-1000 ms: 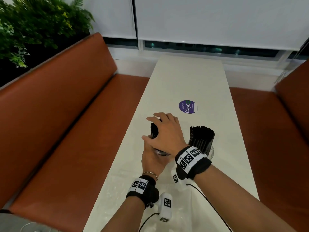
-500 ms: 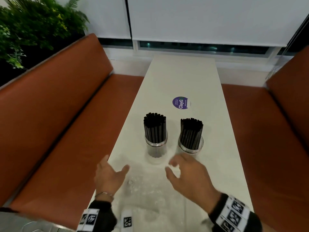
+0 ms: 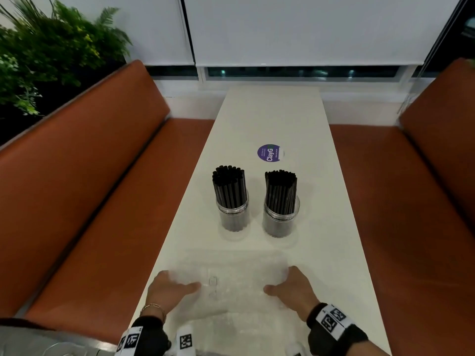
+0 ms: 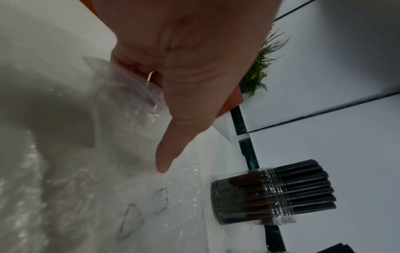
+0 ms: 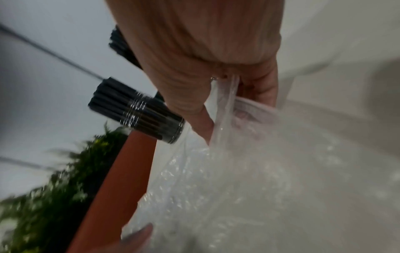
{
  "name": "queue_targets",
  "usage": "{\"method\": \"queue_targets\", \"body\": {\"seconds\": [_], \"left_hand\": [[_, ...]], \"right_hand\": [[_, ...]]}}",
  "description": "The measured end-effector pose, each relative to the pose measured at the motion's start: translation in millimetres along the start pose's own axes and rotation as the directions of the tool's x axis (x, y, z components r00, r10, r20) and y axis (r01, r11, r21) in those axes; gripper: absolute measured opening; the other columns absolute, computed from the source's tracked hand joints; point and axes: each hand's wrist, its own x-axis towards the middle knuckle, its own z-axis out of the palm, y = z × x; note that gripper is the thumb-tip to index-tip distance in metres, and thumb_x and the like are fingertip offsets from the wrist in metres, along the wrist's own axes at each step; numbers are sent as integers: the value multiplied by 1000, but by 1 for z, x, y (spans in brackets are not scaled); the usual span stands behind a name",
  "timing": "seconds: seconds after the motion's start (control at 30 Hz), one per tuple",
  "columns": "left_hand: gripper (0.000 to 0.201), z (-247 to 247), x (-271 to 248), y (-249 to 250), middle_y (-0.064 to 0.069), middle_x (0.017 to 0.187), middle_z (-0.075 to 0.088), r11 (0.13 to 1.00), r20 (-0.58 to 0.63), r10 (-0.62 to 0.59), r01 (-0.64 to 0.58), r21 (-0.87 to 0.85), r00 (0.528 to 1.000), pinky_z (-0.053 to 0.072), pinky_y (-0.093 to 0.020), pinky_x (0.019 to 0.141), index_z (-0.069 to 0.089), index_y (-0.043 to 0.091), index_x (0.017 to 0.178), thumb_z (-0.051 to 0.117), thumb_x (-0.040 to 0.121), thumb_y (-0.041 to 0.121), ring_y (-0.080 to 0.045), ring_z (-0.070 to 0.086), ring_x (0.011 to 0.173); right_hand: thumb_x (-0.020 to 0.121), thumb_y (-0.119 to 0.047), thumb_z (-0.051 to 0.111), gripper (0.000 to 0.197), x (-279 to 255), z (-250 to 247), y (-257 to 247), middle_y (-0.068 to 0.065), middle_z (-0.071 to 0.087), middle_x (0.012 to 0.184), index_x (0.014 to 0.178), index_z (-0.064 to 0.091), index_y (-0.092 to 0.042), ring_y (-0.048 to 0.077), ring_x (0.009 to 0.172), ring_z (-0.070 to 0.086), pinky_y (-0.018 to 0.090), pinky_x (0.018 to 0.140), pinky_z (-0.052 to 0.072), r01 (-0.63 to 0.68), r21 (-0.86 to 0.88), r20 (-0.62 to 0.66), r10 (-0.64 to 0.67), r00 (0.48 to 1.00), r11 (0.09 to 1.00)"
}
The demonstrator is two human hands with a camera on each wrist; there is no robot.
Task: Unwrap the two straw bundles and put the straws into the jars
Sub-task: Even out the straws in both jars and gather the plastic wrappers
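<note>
Head view: straws [image 3: 229, 185] fill both jars [image 3: 280, 219] on the bench [image 3: 272, 119]. Left hand [image 3: 169, 291] and right hand [image 3: 293, 289] each grip the wrap [image 3: 239, 286]. Filling looks done; clearing it likely follows.

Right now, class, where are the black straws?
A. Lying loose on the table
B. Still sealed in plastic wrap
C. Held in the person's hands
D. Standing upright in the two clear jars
D: the black straws stand upright in the two clear jars, while the left hand and right hand rest at the empty plastic wrap on the table.
</note>
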Motion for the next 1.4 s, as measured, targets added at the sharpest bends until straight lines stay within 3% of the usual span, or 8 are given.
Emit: {"method": "queue_targets", "body": {"seconds": [0.2, 0.4, 0.57, 0.83, 0.93, 1.03, 1.17, 1.4], "left_hand": [[37, -13, -28, -9, -16, 107, 77, 988, 326, 77, -29, -151, 942, 58, -29, 52, 66, 0, 126, 80, 92, 0, -26, 76, 73], [33, -19, -59, -24, -23, 117, 81, 902, 414, 262, -68, -426, 872, 67, -34, 66, 70, 8, 129, 64, 100, -7, -31, 83, 85], [42, -15, -69, -31, -19, 105, 84, 870, 315, 315, -140, -472, 895, 61, -31, 56, 80, 4, 71, 56, 98, -16, -20, 83, 71], [33, -44, -60, -40, -43, 168, 13, 678, 602, 687, -63, -732, 406, 25, -54, 129, 71, -13, 119, 51, 106, 9, -42, 32, 157], [63, -48, -73, -8, -1, 140, 73, 888, 658, 459, -283, -362, 597, 33, -48, 125, 82, 25, 83, 66, 75, 86, -29, 60, 134], [29, -33, -107, 27, 22, 107, 78, 878, 780, 330, -476, -48, 531, 56, -21, 91, 72, 36, 116, 80, 90, 43, -2, 70, 94], [55, -1, -132, 44, 5, 133, 77, 809, 859, 305, -587, -7, 410, 56, -37, 110, 69, 26, 136, 90, 86, 33, -17, 73, 124], [24, 10, -120, 22, 8, 95, 84, 864, 686, 422, -492, -107, 592, 57, -22, 74, 85, 27, 102, 93, 80, 32, -6, 72, 78]], "right_hand": [[85, 1, 81, 35, -24, -32, 0, 17, 72, 122, 118, 72, -7, 34, 103, 73, 51, 81, 68, -34, 230, 279, -33, 960, 973], [96, 5, 69, 41, -54, -87, 16, 16, 74, 132, 133, 61, -8, 39, 107, 78, 36, 56, 63, 119, 282, 487, -249, 837, 952], [89, 31, 43, 46, -56, -110, 24, 21, 77, 126, 88, 75, -3, 29, 95, 81, 25, 50, 52, 203, 254, 323, -281, 904, 946], [75, 34, 26, 60, -77, -134, 9, 2, 82, 121, 53, 64, -7, 22, 119, 74, 50, 110, 55, 459, 116, 192, -473, 860, 881], [66, 32, 31, 59, -91, -136, -7, 0, 82, 120, 46, 66, -11, 19, 116, 74, 59, 104, 53, 540, 34, 237, -532, 813, 841], [65, 31, 35, 61, -105, -129, -26, -2, 82, 118, 44, 68, -16, 17, 112, 75, 48, 101, 61, 585, -33, 261, -558, 788, 811], [66, 31, 35, 63, -118, -119, -53, -1, 83, 115, 46, 69, -18, 14, 109, 76, 23, 90, 60, 632, -80, 248, -599, 762, 771], [108, -13, 58, 27, -136, -121, -59, -3, 72, 136, 130, 72, -20, 11, 110, 75, 23, 86, 64, 555, 58, -21, -555, 832, 830]]}}
